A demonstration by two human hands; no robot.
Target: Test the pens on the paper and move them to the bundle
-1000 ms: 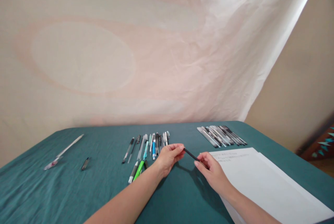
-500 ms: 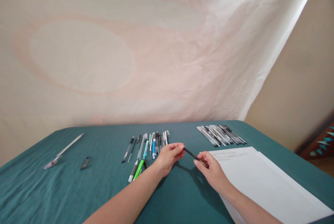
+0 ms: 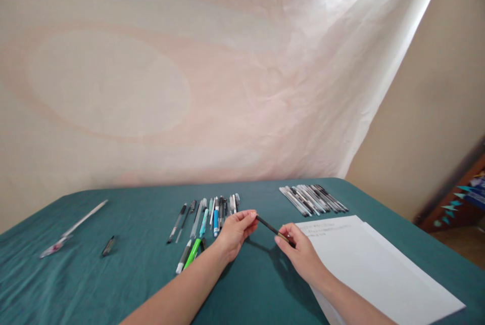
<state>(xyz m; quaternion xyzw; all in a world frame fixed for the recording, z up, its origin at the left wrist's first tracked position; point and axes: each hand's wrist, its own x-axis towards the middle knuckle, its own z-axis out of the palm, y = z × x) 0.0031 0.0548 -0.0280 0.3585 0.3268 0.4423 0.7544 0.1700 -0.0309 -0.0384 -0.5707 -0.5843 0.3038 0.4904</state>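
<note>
Over the teal tablecloth (image 3: 144,224), beside the white paper (image 3: 375,269), my left hand (image 3: 235,234) and right hand (image 3: 301,252) pinch opposite ends of a slim black pen (image 3: 270,226), seemingly a two-handed step whose next move calls for aligned grips.

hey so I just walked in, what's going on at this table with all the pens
A person is holding a slim black pen-like stick above a dark green cloth: the left hand pinches one end and the right hand holds it near the other. Mixed pens lie loosely beyond and left of the left hand. Farther back on the right, clear and black pens lie side by side, with white paper sheets nearer, bearing a few faint lines of writing.
</note>
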